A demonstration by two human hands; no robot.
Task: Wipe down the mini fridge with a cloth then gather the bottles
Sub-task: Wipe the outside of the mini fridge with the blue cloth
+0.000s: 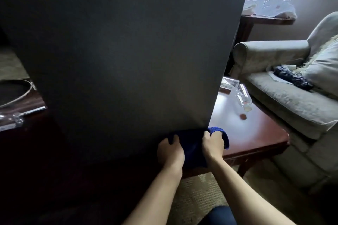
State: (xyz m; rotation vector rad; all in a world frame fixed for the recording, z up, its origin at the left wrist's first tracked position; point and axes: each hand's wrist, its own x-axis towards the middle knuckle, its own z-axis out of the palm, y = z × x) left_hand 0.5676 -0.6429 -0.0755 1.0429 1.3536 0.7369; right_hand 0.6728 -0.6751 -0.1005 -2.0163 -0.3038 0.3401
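The black mini fridge [124,51] fills most of the view; its flat dark side faces me. A blue cloth [193,144] is bunched at the fridge's lower right corner. My left hand [171,150] grips the cloth's left part against the fridge, and my right hand [213,145] grips its right part by the corner. A clear plastic bottle [243,97] lies on its side on the wooden table [256,133] to the right of the fridge. Another clear bottle [12,118] lies at the far left, partly cut off.
A pale armchair [292,100] stands to the right of the table, with a dark bundle [292,78] on its seat. A small round brown thing [243,116] lies on the table near the bottle. A side table with white bags [268,8] is under the window.
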